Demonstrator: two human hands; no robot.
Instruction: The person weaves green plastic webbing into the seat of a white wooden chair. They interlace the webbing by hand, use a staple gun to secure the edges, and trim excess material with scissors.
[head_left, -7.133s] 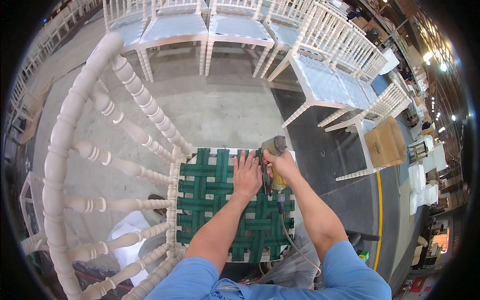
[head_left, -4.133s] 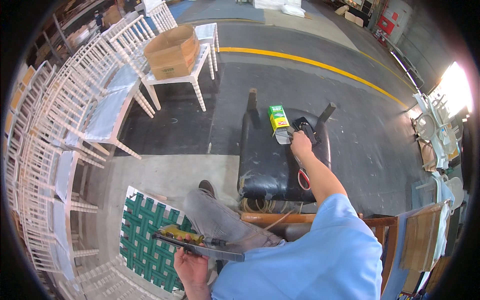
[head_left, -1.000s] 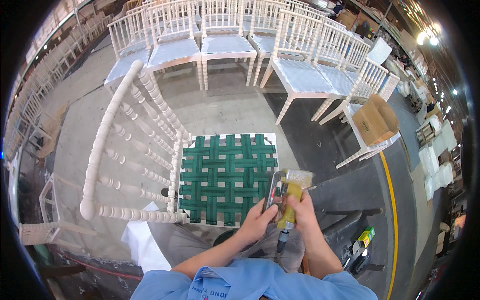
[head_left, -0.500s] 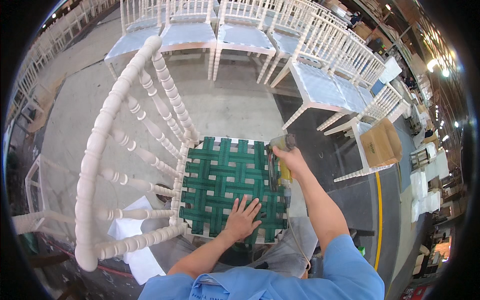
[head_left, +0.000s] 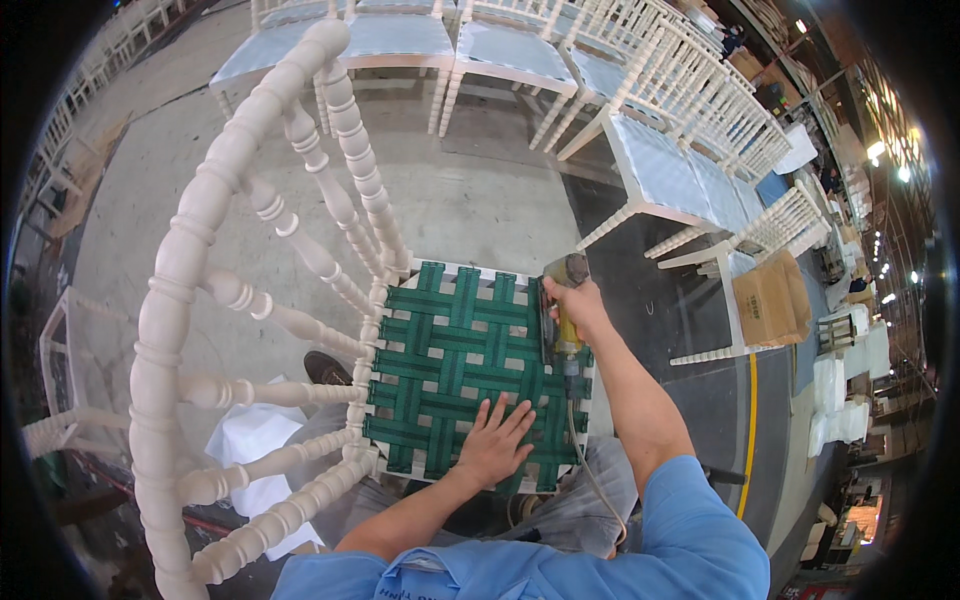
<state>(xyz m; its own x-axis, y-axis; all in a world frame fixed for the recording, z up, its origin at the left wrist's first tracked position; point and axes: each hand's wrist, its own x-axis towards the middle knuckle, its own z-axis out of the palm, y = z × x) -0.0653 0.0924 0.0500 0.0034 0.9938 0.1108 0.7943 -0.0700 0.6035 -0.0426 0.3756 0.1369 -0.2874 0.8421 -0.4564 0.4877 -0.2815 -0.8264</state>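
A white chair with turned spindles lies before me, its back [head_left: 185,235] on the left and its seat facing up. Green webbing straps [head_left: 440,375] are woven across the seat frame. My left hand [head_left: 496,442] rests flat on the webbing near the seat's near right part, fingers spread. At the seat's right side, my right hand [head_left: 582,306] is wrapped round a staple gun [head_left: 566,338] with a yellowish body. The gun's nose sits over the right ends of the straps; whether it touches them I cannot tell. An air hose [head_left: 590,465] runs from the gun toward my lap.
Rows of white chairs [head_left: 660,170] with pale seats stand beyond and to the right. A cardboard box [head_left: 772,298] rests on one chair at the right. White sheets [head_left: 255,445] lie beneath the chair back at left. A yellow line [head_left: 750,430] marks the floor.
The chair back has swung slightly, looming larger toward me, and the seat has turned a little. Both hands stay in nearly the same places on the seat, the staple gun still gripped.
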